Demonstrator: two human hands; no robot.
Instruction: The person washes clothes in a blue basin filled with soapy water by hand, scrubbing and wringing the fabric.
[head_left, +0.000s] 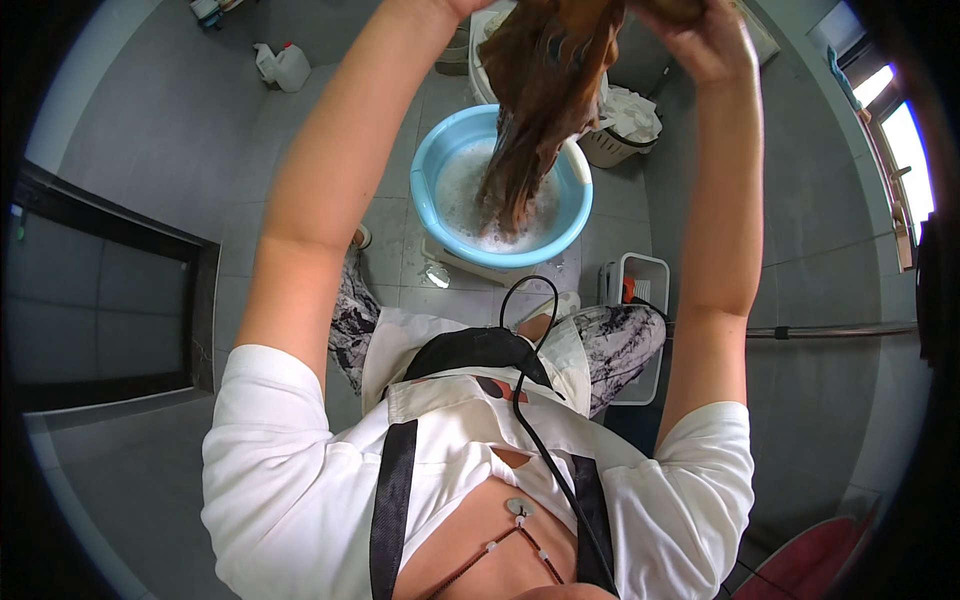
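Cloth [550, 80], one, brown, hangs between two hands [708, 45] over one blue basin [423, 190], fingers mostly cropped, closure unclear.

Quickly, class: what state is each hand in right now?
Left hand: cut off by the top edge; cannot be told.
Right hand: closed, holding the wet brown cloth.

Grey square tiles made up the floor [615, 220], with a shiny wet patch [437, 277] near a low pale stool [470, 265]. The stool carried a round blue basin [428, 195]. A slatted basket [610, 152] and a white rectangular bin [648, 264] stood to the right, a white jug [291, 70] far left by the wall.
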